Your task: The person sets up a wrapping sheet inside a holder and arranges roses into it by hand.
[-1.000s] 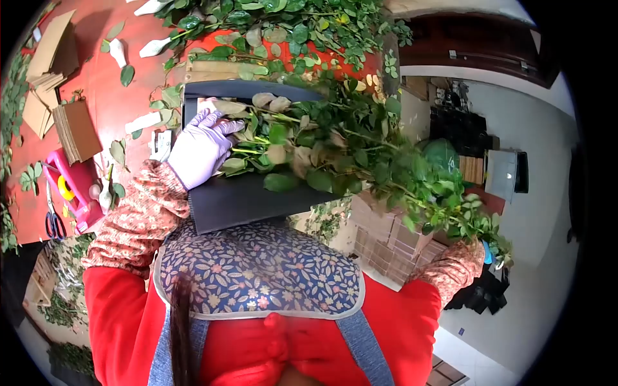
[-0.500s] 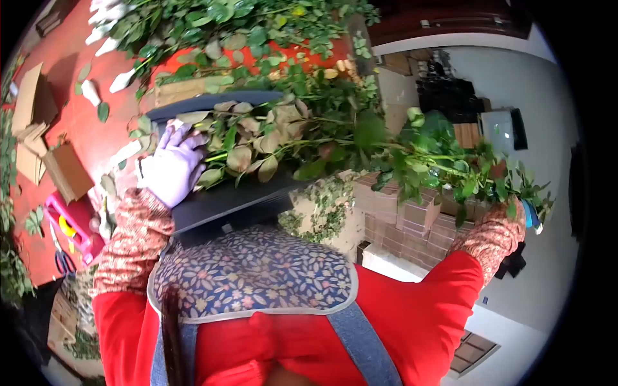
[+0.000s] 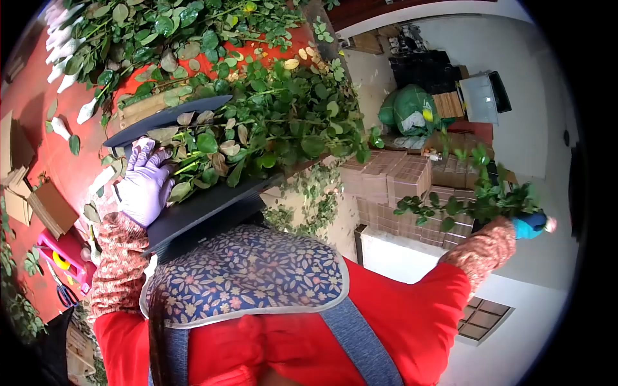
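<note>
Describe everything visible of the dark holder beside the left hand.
The dark holder looks near-black and matte, perhaps plastic or board. A broad, straight-edged front panel faces the apron, and a curved panel stands at the back. It sits slantwise in view at the near side of the red table. Leafy stems lie between the panels, hiding most of its inside. The gloved left hand is at its left end; whether holder and apron touch is unclear.

Red tbl (image 3: 55,154) w/ leafy stems (image 3: 212,26), cardbd pcs (image 3: 55,207), pink dispenser (image 3: 72,252) & scissors (image 3: 65,294) on top.
</note>
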The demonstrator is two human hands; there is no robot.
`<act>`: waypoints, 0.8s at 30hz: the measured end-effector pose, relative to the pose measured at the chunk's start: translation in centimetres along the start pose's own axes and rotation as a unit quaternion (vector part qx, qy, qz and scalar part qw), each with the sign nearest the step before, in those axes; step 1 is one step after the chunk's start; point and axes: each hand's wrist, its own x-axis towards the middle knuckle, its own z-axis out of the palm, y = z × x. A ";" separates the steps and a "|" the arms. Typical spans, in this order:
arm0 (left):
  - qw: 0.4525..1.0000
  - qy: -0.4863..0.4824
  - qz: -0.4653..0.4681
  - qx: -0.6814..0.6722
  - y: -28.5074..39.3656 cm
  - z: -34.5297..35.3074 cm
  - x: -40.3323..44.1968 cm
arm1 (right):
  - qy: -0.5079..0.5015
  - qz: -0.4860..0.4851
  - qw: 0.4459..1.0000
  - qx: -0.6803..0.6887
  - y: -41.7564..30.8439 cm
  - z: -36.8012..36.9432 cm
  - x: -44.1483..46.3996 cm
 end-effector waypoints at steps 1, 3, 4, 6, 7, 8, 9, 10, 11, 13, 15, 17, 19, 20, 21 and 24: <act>1.000 0.009 0.004 -0.004 -0.5 -0.2 -0.4 | -0.021 0.008 0.999 -0.026 1.4 0.6 -1.2; 1.000 -0.003 0.004 0.000 -0.5 -1.8 -0.5 | -0.100 0.028 0.991 -0.082 5.6 3.5 -4.1; 1.000 0.001 0.006 0.001 -0.4 -1.8 -0.6 | -0.157 0.028 0.981 -0.113 7.7 5.4 -6.6; 1.000 0.011 0.019 0.002 -0.3 -0.8 0.1 | -0.293 0.001 0.941 -0.171 10.5 9.8 -12.3; 1.000 0.009 0.021 0.007 -0.2 -0.9 0.2 | -0.370 -0.030 0.911 -0.181 11.1 12.3 -15.5; 0.999 0.004 0.031 0.018 -0.2 -0.9 0.5 | -0.455 -0.073 0.875 -0.151 10.5 14.9 -19.5; 0.999 -0.010 0.030 0.019 -0.1 -0.7 0.8 | -0.521 -0.103 0.843 -0.088 8.8 17.4 -22.7; 0.999 -0.020 0.030 0.030 -0.3 -0.8 0.7 | -0.570 -0.113 0.814 0.003 5.0 20.2 -26.1; 0.998 -0.030 0.036 0.035 -0.3 -0.9 0.7 | -0.596 -0.098 0.792 0.092 0.1 21.4 -28.7; 0.997 -0.047 0.029 0.050 0.1 -1.6 0.9 | -0.630 -0.031 0.746 0.214 -15.7 20.8 -32.3; 0.999 -0.024 0.023 0.035 0.5 -2.0 1.0 | -0.673 -0.066 0.683 0.276 -27.4 18.9 -34.2; 0.997 0.043 0.059 0.016 0.3 -3.1 0.3 | -0.745 -0.154 0.555 0.336 -35.1 18.0 -35.1; 0.995 0.078 -0.012 -0.060 0.5 -4.5 -1.1 | -0.769 -0.243 0.423 0.413 -40.2 18.6 -36.2; 0.986 0.148 -0.016 -0.070 0.9 -5.2 -1.2 | -0.783 -0.240 0.361 0.445 -40.5 19.2 -37.1; 0.981 0.141 -0.099 -0.086 -0.2 -4.0 -2.8 | -0.816 -0.251 0.298 0.427 -42.7 19.2 -38.1; 0.938 0.222 -0.200 -0.175 -1.9 -3.1 -6.4 | -0.878 -0.339 0.155 0.300 -48.9 18.0 -41.7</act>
